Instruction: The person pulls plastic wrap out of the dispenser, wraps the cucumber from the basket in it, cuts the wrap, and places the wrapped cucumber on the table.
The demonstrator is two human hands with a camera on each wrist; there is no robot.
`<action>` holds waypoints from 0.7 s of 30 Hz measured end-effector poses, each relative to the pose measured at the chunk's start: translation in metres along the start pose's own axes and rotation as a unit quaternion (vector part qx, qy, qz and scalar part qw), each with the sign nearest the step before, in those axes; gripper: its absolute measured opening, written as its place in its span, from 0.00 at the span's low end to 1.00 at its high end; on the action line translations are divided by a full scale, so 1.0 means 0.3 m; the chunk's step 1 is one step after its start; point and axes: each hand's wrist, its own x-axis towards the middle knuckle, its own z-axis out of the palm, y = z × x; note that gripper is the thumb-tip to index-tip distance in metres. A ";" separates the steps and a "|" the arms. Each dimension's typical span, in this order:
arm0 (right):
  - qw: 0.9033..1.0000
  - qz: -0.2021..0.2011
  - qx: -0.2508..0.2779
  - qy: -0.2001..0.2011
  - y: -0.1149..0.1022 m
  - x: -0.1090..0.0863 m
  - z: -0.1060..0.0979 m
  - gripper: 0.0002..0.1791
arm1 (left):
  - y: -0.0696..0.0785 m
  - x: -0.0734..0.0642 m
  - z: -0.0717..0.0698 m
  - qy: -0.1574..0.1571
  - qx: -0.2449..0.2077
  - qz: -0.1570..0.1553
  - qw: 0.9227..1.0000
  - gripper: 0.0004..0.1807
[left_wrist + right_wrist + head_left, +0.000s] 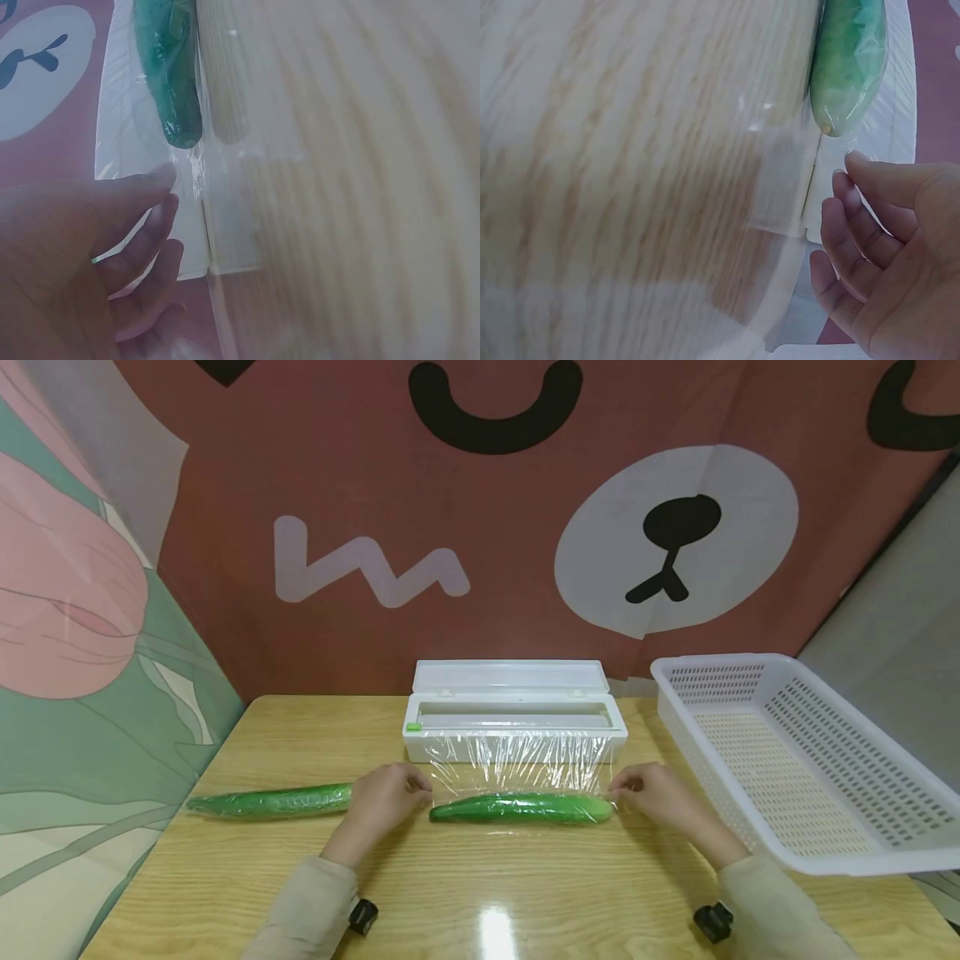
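Note:
A cucumber [521, 808] lies on the table in front of a white cling film dispenser [514, 747], under clear cling film [517, 768] that stretches out of the box. My left hand [392, 793] is at the cucumber's dark, narrow end, thumb and forefinger pinching the film's edge. At the paler end, my right hand [654, 792] pinches the opposite edge, its other fingers loosely bent. Both wrist views show the cucumber's ends [180, 112] [847, 82] just beyond the fingertips, with film over them. A second cucumber [270, 802], wrapped in film, lies left of my left hand.
A white slotted plastic basket [750, 847] stands on the right side of the wooden table [450, 893]. The dispenser's lid [510, 677] is raised at the back, with a green slider [413, 727] at its left. Printed cloth [360, 460] hangs behind.

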 end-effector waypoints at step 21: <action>0.998 -0.062 0.017 -0.003 -0.035 -0.038 -0.010 0.10 | 0.058 -0.030 -0.028 -0.067 0.001 0.062 0.996 0.06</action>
